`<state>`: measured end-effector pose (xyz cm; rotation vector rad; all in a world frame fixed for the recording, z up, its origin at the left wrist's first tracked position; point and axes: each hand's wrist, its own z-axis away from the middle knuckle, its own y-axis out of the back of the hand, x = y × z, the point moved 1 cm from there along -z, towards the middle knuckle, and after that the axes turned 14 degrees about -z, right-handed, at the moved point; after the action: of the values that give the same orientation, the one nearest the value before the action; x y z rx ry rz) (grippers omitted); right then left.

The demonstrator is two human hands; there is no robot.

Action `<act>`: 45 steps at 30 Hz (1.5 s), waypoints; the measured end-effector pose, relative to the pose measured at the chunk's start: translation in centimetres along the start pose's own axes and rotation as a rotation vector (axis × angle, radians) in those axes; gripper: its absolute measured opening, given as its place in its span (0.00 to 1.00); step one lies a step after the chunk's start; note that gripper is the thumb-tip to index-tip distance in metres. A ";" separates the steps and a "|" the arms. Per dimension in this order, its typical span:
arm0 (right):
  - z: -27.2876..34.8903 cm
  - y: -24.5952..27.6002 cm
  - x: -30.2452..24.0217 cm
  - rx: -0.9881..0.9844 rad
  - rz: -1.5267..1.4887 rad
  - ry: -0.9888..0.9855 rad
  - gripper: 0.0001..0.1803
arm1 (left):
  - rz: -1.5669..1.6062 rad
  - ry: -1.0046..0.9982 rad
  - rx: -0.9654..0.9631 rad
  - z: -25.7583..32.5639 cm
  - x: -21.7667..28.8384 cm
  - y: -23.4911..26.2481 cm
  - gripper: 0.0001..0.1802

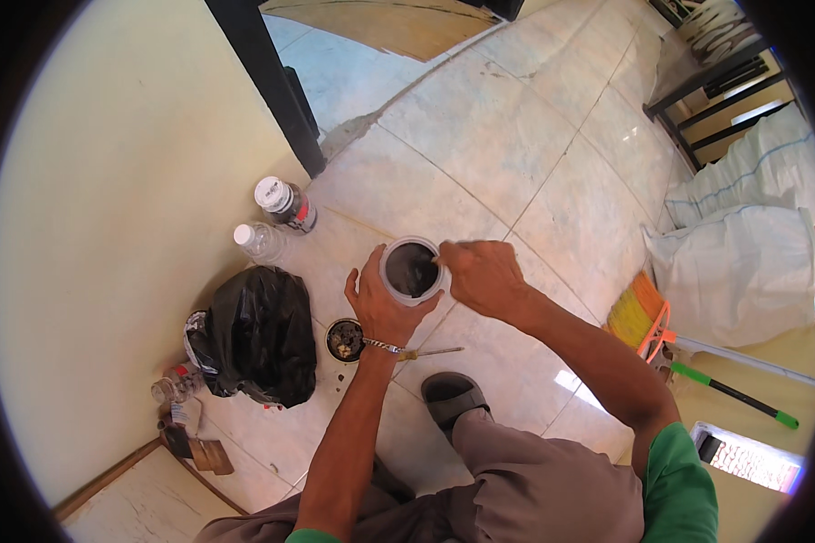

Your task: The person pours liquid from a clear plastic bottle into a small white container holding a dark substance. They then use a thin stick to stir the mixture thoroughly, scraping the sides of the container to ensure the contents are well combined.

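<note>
My left hand grips the side of a round white-rimmed container with dark contents, held above the tiled floor. My right hand rests on the container's right rim, with its fingertips at the edge. Below my left wrist a small dark cup holding pale bits stands on the floor. A thin tool with a yellowish handle lies on the tiles beside it.
A black plastic bag lies left by the cream wall. Two capped bottles stand behind it, and another bottle lies lower left. A broom and white sacks are on the right. My sandalled foot is below.
</note>
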<state>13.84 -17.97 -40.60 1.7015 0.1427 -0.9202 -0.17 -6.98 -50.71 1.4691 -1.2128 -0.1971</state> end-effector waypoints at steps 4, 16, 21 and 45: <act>0.4 -0.5 0.4 -0.132 0.087 -0.029 0.08 | 0.001 -0.004 -0.022 -0.2 -0.1 0.2 0.64; 0.2 0.0 0.3 -0.043 0.033 0.068 0.05 | 0.020 0.006 -0.005 -0.1 0.2 0.2 0.62; 0.5 -0.4 0.6 -0.162 -0.002 -0.006 0.07 | 0.030 0.019 -0.019 0.0 0.1 0.1 0.62; 1.1 -1.7 1.4 -0.151 0.064 0.049 0.07 | 0.007 -0.004 -0.008 0.0 0.2 0.1 0.63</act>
<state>13.35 -18.87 -42.87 1.5805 0.1850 -0.8007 -0.10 -7.07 -50.56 1.4581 -1.2188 -0.2006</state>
